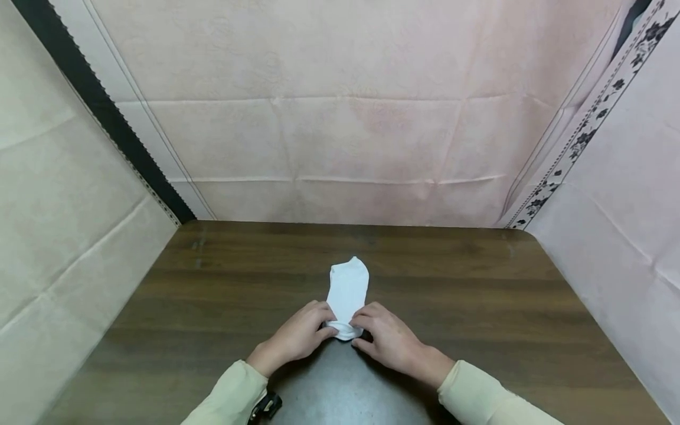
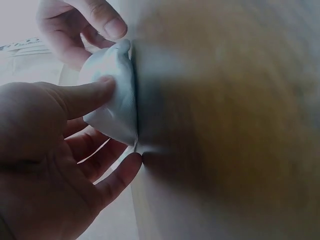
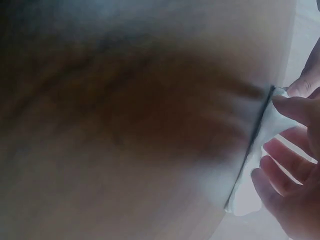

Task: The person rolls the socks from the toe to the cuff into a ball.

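A small white sock (image 1: 347,288) lies on the wooden table, its rounded end pointing away and its near end turned over in a thick fold. My left hand (image 1: 301,333) pinches the left side of that fold. At the right side, my right hand (image 1: 389,341) holds the same fold between thumb and fingers. The left wrist view shows the left thumb pressed on the white fabric (image 2: 120,112), with fingers behind it. In the right wrist view, the right thumb lies over the sock's edge (image 3: 245,197) and the other fingers spread beneath.
The dark brown wooden table (image 1: 446,277) reaches back to a pale hanging cloth (image 1: 329,141). Similar cloth drapes both sides, with a floral border (image 1: 584,139) on the right. A black band (image 1: 265,406) sits at the left wrist, by the pale sleeve.
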{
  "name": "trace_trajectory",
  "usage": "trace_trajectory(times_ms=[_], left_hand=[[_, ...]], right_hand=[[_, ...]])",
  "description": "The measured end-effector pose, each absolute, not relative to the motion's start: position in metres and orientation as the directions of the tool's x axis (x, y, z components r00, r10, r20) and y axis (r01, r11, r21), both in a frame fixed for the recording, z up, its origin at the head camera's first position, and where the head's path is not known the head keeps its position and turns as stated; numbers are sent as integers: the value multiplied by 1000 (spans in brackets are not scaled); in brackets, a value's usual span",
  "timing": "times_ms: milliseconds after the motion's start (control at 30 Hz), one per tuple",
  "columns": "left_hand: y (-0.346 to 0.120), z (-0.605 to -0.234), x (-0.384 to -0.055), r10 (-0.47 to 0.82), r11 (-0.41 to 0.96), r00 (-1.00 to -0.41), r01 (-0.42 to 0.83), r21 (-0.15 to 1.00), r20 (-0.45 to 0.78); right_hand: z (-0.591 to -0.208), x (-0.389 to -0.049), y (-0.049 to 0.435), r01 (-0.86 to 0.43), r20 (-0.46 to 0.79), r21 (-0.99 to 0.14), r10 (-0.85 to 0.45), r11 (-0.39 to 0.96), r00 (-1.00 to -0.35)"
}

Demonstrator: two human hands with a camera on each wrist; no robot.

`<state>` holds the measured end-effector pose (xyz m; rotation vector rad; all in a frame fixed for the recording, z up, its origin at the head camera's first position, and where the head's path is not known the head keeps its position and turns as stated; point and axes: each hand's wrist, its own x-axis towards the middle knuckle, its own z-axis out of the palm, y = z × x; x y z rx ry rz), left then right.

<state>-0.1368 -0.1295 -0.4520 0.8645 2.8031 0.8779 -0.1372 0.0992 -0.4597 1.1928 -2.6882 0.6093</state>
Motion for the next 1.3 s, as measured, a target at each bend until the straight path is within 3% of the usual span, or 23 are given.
trace_trajectory(times_ms=[533, 1300], left_hand=[[-124, -444, -147, 474, 668, -876, 426, 611, 93], [-114, -444, -139, 468, 696, -884, 385, 606, 24]], right_hand=[[-447, -147, 95, -786, 377, -256, -691, 563, -617], [-455, -141, 95, -731, 317, -325, -658, 600, -682]])
